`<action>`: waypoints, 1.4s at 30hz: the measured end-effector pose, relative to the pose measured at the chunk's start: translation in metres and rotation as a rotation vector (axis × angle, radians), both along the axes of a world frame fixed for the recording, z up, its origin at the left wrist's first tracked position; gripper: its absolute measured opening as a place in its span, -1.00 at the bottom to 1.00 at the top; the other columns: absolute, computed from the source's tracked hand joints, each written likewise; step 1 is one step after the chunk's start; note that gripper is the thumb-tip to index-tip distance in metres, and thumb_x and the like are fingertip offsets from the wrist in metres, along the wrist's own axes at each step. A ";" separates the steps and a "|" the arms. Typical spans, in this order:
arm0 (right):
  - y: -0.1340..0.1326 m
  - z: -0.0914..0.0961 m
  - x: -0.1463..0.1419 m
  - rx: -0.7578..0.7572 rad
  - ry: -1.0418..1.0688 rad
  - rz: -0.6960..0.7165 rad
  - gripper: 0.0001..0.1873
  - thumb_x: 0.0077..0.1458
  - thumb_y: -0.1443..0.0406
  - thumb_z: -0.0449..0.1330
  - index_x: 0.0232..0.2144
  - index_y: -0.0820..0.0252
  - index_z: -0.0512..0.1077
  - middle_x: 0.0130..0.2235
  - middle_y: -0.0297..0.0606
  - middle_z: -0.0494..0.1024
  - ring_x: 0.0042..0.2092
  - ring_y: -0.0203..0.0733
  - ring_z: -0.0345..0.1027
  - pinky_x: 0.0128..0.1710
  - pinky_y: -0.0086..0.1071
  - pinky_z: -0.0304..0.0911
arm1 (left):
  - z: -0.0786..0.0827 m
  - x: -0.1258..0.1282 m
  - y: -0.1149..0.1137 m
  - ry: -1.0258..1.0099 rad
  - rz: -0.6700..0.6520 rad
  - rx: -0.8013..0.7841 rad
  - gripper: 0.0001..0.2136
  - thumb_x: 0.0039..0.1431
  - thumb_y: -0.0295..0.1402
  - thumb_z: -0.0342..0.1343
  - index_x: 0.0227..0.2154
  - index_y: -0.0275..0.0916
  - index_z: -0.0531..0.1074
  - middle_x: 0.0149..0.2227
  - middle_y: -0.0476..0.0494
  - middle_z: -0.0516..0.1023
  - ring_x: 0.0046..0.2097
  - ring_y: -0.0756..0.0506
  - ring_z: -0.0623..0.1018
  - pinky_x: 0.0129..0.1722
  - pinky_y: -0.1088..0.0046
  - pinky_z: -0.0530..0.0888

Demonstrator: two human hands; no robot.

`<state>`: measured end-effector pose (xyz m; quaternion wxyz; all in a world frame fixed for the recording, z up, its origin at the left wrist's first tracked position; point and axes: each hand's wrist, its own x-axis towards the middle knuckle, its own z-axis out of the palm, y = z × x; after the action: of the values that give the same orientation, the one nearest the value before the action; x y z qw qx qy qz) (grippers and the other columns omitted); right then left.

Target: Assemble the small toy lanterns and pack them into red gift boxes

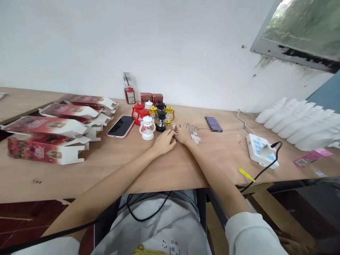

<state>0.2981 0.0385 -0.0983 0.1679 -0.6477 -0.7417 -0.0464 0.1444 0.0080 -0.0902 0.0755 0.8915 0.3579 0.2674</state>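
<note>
My left hand (164, 142) rests on the table in front of several miniature lanterns, its fingers curled together at the tips. Close beside it, my right hand (182, 134) is also bent, its fingertips meeting the left ones over something too small to make out. Just ahead of the left hand stand a white lantern (147, 128) and a black lantern (160, 122). Behind these are a gold lantern (169, 116) and a red lantern (137, 111), among others. Right of my right hand lie a pile of small metal pieces (192, 128) and some white plastic pieces (196, 139).
Printed red boxes (45, 125) are heaped at the left, near a pink-edged phone (121, 126). A bottle (129, 92) stands against the wall. A dark phone (213, 124), a power strip (259, 150), white stacked pieces (300, 124) and a pink box (312, 157) lie at the right.
</note>
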 end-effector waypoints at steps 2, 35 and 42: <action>0.000 0.001 0.001 -0.003 -0.004 0.017 -0.75 0.19 0.21 -0.05 -0.17 0.22 0.29 -0.09 -0.05 0.42 -0.03 0.04 0.22 -0.07 -0.18 0.11 | 0.001 0.000 -0.001 -0.008 -0.014 0.004 -0.79 0.11 -0.41 -0.09 -0.19 -0.22 0.32 -0.11 -0.18 0.42 -0.04 -0.18 0.42 0.00 0.20 0.39; 0.006 0.003 0.000 -0.048 -0.007 0.040 -0.78 0.21 0.30 -0.06 -0.25 0.28 0.35 -0.22 -0.08 0.49 -0.25 -0.16 0.33 -0.29 -0.40 0.11 | 0.004 -0.003 -0.003 0.012 -0.026 0.008 -0.83 0.10 -0.44 -0.09 -0.28 -0.18 0.37 -0.16 -0.13 0.43 -0.07 -0.14 0.42 -0.07 0.27 0.41; 0.007 0.001 0.000 -0.066 -0.009 0.006 -0.73 0.24 0.22 -0.07 -0.23 0.23 0.37 -0.26 -0.09 0.52 -0.26 -0.12 0.38 -0.33 -0.39 0.12 | 0.004 -0.002 -0.004 0.031 -0.030 0.027 -0.83 0.11 -0.43 -0.10 -0.30 -0.19 0.38 -0.15 -0.15 0.43 -0.09 -0.14 0.42 -0.09 0.27 0.41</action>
<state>0.2979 0.0457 -0.0971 0.1433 -0.6504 -0.7455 -0.0245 0.1420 0.0044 -0.0859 0.0618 0.9018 0.3418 0.2572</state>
